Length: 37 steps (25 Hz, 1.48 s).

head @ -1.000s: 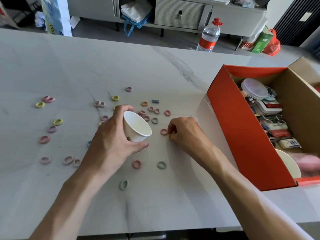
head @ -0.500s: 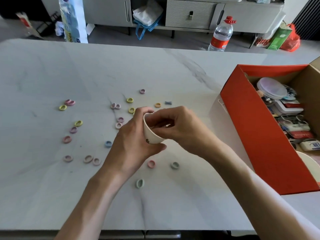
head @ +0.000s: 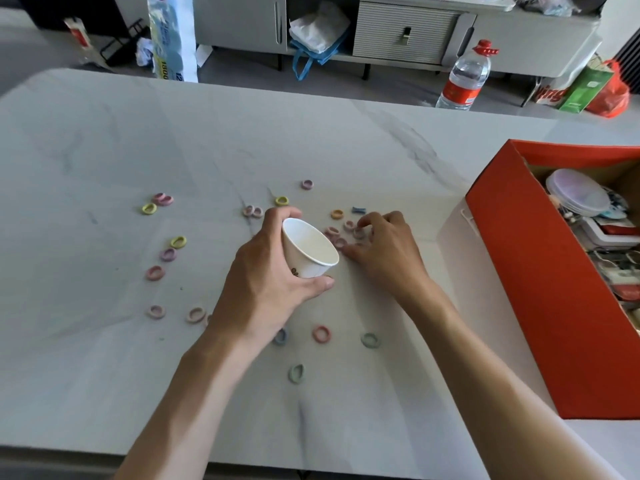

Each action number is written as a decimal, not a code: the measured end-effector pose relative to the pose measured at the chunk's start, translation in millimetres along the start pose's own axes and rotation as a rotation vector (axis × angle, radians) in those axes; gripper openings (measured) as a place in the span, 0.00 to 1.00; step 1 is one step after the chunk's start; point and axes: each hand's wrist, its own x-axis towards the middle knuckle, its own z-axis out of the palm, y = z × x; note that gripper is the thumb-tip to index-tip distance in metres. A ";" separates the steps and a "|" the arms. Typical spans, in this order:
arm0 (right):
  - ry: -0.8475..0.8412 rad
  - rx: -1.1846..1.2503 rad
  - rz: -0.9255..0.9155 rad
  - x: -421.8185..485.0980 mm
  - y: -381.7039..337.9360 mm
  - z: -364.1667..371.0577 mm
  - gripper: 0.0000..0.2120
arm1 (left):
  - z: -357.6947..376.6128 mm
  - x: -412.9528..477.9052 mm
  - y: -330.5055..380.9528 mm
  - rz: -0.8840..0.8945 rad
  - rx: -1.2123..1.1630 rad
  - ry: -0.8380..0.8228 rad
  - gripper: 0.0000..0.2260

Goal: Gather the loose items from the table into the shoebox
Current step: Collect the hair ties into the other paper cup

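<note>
Several small pastel hair ties (head: pixel 321 333) lie scattered over the pale marble table (head: pixel 104 341). My left hand (head: pixel 266 282) grips a white paper cup (head: pixel 309 249), tilted with its mouth toward my right hand. My right hand (head: pixel 384 251) rests just right of the cup, fingertips curled over a cluster of pink ties (head: pixel 349 226); whether it has pinched one I cannot tell. The orange shoebox (head: pixel 540 289) stands open at the right edge, holding a round lid and several small items.
A water bottle (head: pixel 465 77) with a red cap stands past the far table edge, beside green and red bags (head: pixel 595 88). A grey cabinet (head: pixel 398 29) and a blue-handled bag sit on the floor behind. The table's near edge runs along the bottom.
My right hand left the cup's mouth and moved right and down onto the cluster of ties. The left hand kept hold of the cup, tilting its opening more to the right.
</note>
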 end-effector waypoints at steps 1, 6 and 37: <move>0.024 -0.021 -0.050 -1.6 -1.5 3.6 0.15 | -0.2 0.9 -0.2 -0.001 0.001 0.000 0.35; 0.013 -0.109 -0.147 -9.6 -1.4 -5.3 0.02 | -4.0 -1.2 0.0 -0.002 0.000 -0.018 0.36; -0.012 -0.003 -0.053 51.6 -35.7 5.3 0.13 | -35.4 2.5 -4.1 -0.030 -0.066 0.078 0.34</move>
